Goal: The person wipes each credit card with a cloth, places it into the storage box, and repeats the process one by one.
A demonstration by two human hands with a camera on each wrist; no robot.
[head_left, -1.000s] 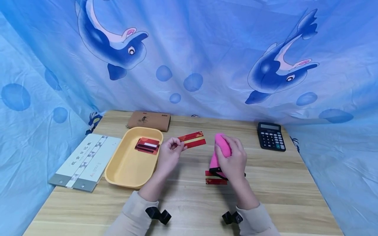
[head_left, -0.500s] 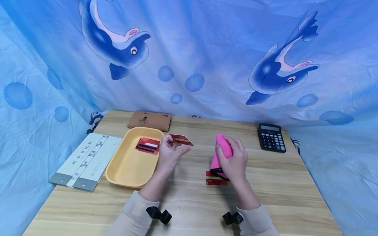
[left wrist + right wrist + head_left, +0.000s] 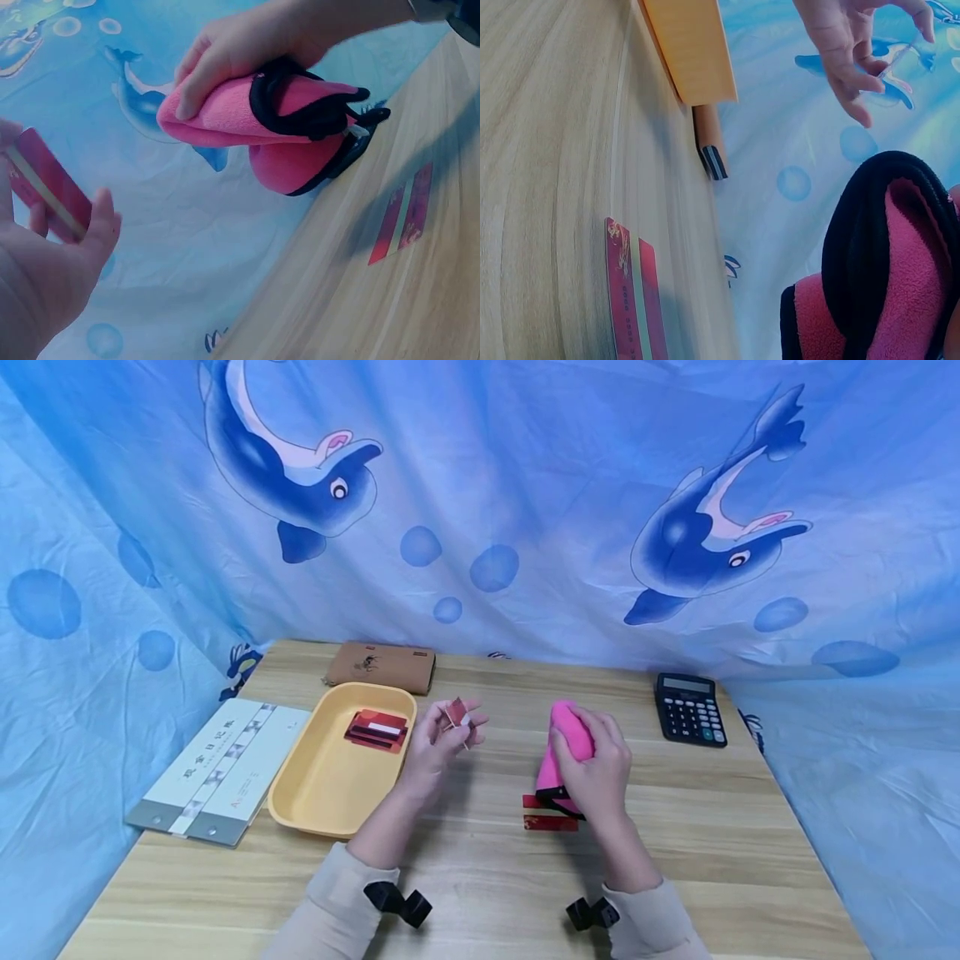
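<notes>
My left hand [image 3: 426, 756] pinches a red bank card [image 3: 458, 713] in the air, right of the yellow tray. In the left wrist view, this card [image 3: 56, 187] is red with a pale band. My right hand [image 3: 602, 768] grips a soft pink pouch [image 3: 572, 733] with black edging, raised over the table. The right wrist view shows a fold in the pouch [image 3: 909, 281] between its black edges; its inside is mostly hidden. Below the pouch another red card [image 3: 551, 823] lies on the table, partly covered in the head view.
The yellow tray [image 3: 330, 802] stands left of my left hand, with red cards [image 3: 377, 730] overlapping inside it. Behind it lies a brown wallet [image 3: 384, 668]. A white ledger book [image 3: 217, 768] lies at the left, a black calculator [image 3: 690, 710] at the back right.
The card in my left hand has turned from lying broadside to nearly end-on, and the fingers around it have shifted. My right hand and the pouch have barely moved.
</notes>
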